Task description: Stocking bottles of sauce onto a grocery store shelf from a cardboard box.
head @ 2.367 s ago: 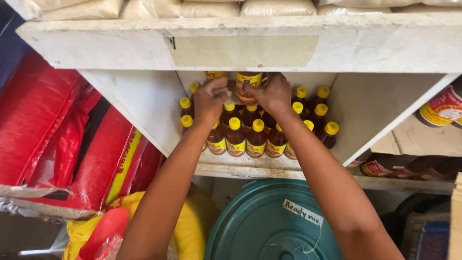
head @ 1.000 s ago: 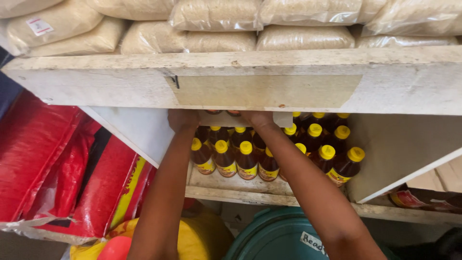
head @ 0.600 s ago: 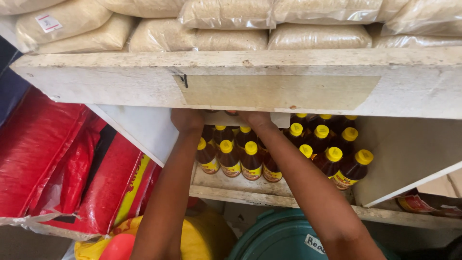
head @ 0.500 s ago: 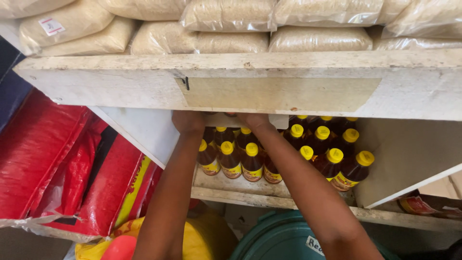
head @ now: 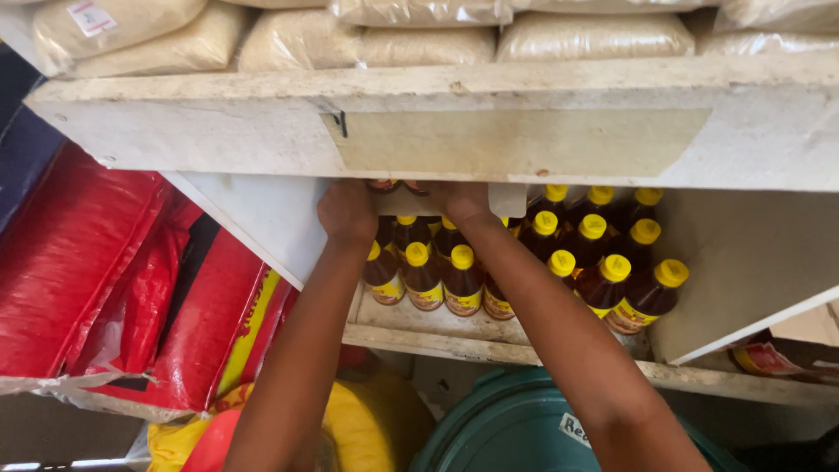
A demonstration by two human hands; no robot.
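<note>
both hands, left hand (head: 347, 210) and right hand (head: 459, 199), reach up at frame centre under the shelf edge (head: 524, 131); fingers hidden, grip unclear. keep wrists clear of the yellow-capped bottles (head: 437, 280) just below, moving slowly.

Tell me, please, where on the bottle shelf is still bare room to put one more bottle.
A bare strip runs along the front of the shelf board, before the front bottles. The right wall side is packed with bottles. At the back both the left hand and right hand fill the space; their fingers are hidden behind the shelf edge.
</note>
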